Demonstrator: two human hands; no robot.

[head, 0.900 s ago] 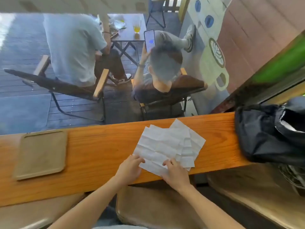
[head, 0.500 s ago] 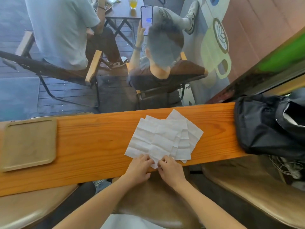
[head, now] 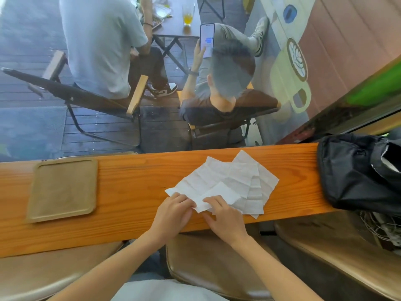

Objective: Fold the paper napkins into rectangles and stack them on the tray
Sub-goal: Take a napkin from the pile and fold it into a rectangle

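Both hands pinching and lifting the near corner of the top white paper napkin [head: 217,183], left hand [head: 173,211], right hand [head: 225,216], each grip narrow on it, brown rectangular tray [head: 63,190] sitting lower left on the orange wooden surface [head: 134,187]

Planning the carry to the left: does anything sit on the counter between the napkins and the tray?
Nothing visible does. The napkins lie fanned on the wooden counter, held at the near edge by the left hand and right hand. Only bare wood separates them from the tray. The black bag sits on the opposite side.
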